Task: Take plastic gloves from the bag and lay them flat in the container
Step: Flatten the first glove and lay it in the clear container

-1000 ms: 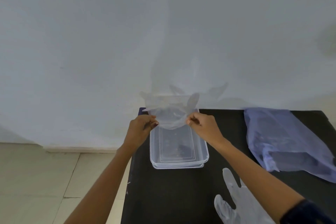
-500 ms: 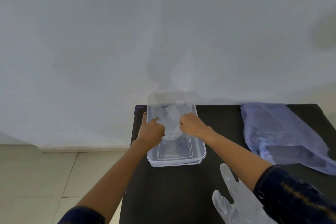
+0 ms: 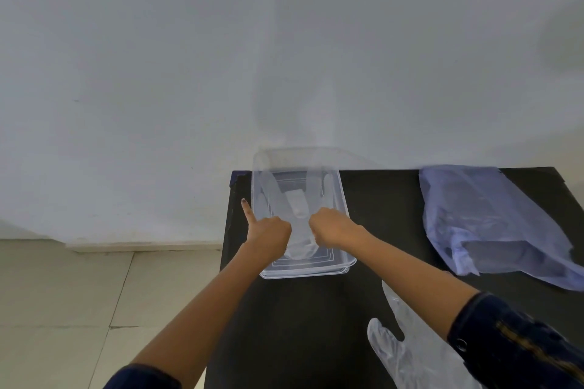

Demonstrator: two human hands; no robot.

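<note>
A clear rectangular container (image 3: 345,208) stands at the far left of the black table. A thin clear plastic glove (image 3: 297,202) lies inside it, fingers toward the wall. My left hand (image 3: 268,230) and my right hand (image 3: 331,227) are down in the container at the glove's cuff end, fingers curled and pinching its two edges. My left little finger sticks out over the container's left rim. A bluish plastic bag (image 3: 486,218) lies at the right. Another clear glove (image 3: 410,347) lies flat on the table under my right forearm.
The black table (image 3: 303,325) ends at the left just beside the container, with tiled floor (image 3: 79,309) below. A white wall (image 3: 284,57) rises directly behind the table.
Both hands came down from above the container into it, lowering the glove from the air so that it now lies spread inside.
</note>
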